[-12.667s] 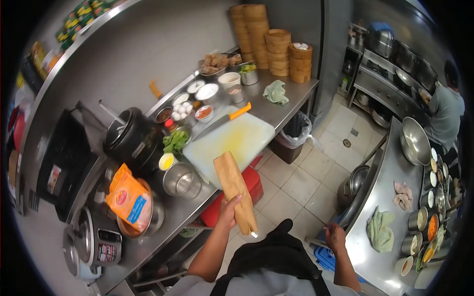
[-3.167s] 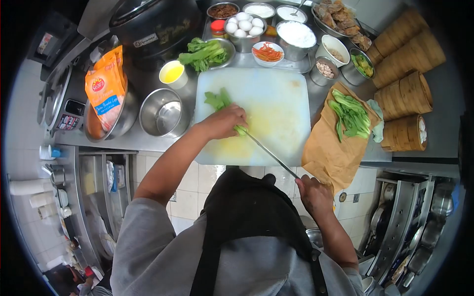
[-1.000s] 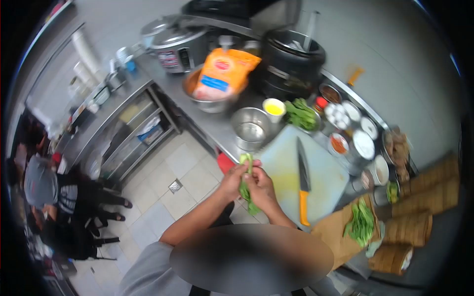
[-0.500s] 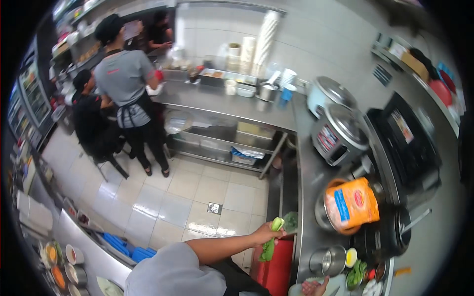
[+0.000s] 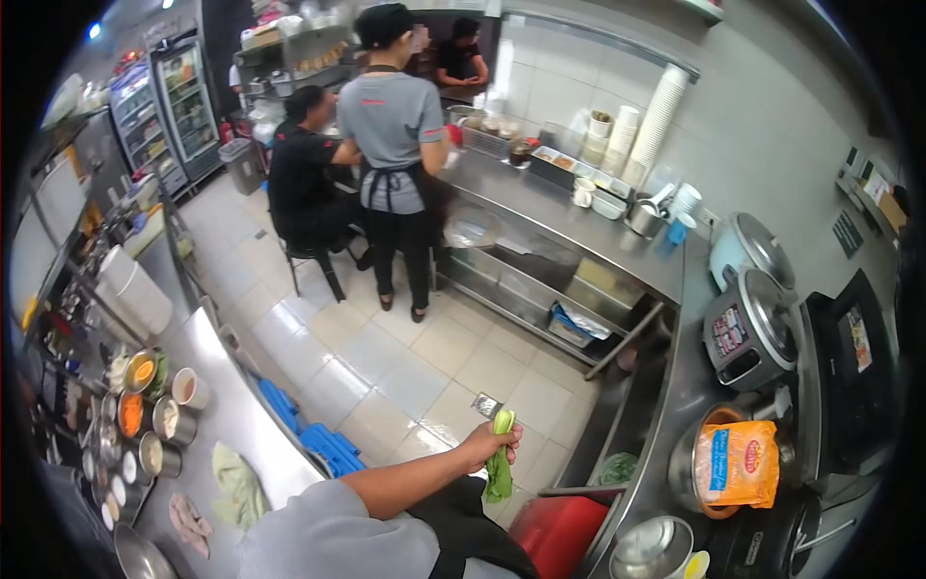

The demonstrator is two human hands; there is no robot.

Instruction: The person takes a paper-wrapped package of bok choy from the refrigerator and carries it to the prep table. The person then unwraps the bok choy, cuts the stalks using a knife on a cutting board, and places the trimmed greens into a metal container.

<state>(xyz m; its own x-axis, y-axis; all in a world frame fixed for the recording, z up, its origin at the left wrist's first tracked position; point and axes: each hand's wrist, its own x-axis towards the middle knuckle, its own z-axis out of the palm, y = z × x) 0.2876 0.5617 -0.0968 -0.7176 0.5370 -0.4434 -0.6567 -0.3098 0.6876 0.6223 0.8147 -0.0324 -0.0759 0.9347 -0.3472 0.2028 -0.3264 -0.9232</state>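
My left hand [image 5: 492,447] is closed around a bunch of bok choy [image 5: 500,480], out in front of my black apron. Its pale green stalks stick up above my fist, and the dark leaves hang down below it. Under and to the right of the bok choy is a red bin or box [image 5: 558,537] beneath the steel counter. My right hand is out of view.
On the right counter [image 5: 632,516] are a metal pot [image 5: 651,548], an orange package [image 5: 741,465] over a bowl, and a grey rice cooker [image 5: 750,328]. Ingredient containers [image 5: 174,422] and a green cloth [image 5: 237,485] lie left. Co-workers [image 5: 393,135] are across the tiled floor.
The view has swung left, showing more of the left counter. My right hand and the cutting board have left the frame. My left hand still holds the bok choy.
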